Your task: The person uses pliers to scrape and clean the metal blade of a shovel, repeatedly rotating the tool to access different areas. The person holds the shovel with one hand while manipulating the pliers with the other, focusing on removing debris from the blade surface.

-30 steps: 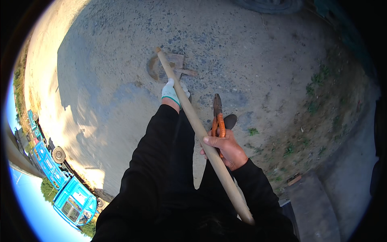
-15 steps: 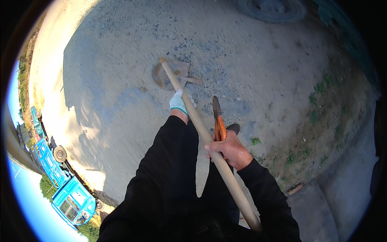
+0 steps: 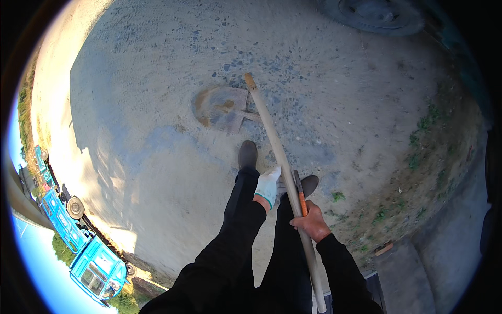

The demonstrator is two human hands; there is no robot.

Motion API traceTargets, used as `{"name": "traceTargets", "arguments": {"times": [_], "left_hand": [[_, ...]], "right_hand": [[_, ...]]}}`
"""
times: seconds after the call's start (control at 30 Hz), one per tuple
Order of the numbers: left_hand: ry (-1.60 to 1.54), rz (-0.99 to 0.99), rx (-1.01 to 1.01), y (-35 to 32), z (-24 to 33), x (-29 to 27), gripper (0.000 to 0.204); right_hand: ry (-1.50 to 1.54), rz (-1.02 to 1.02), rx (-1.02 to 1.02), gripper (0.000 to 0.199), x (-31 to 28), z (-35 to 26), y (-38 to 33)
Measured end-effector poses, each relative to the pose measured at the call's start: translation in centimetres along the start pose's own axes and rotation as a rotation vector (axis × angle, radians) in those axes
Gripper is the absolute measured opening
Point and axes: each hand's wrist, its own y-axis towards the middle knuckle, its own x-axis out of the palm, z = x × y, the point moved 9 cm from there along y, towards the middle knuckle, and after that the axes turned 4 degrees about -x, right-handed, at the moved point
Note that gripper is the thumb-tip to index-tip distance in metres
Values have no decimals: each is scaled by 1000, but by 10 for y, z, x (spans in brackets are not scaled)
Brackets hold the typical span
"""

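A long pale wooden pole slants from near my body out over the ground, its tapered far end browner than the rest. My left hand, in a white glove with a teal cuff, is closed round its middle, the fingers partly hidden behind the wood. Closer to me, my bare right hand grips both the pole and a pair of orange-handled pliers, whose dark jaws point away along the wood. On the ground lies a rusty shovel head; its socket points right, and the pole passes above the socket's end.
My dark shoes stand on gritty ground with scattered stones. A vehicle wheel is at the top right. Weeds grow on the right beside a concrete slab. A blue truck stands far left.
The pole's far end has swung right, off the shovel head. Both hands have come nearer my body and moved right with the pole. The pliers now lie along the pole.
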Motion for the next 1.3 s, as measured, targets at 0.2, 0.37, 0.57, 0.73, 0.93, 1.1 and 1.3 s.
{"name": "traceTargets", "arguments": {"times": [0.2,0.37,0.57,0.73,0.93,1.1,1.3], "left_hand": [[181,205,-125,161,51,-54,60],[59,284,-160,264,77,-61,74],[-295,349,-51,319,114,-55,68],[-371,250,-33,313,125,-59,66],[-449,243,-33,267,141,-81,73],[-426,101,70,234,169,-77,73],[-499,66,59,219,166,-96,39]], "right_hand": [[-108,157,74,49,-21,56,29],[-107,204,101,52,-37,78,26],[-244,184,187,58,-44,92,-6],[-286,132,252,64,-43,94,-43],[-396,52,250,62,-42,89,-111],[-333,47,71,42,-37,75,-162],[-75,79,188,30,-32,78,-185]]}}
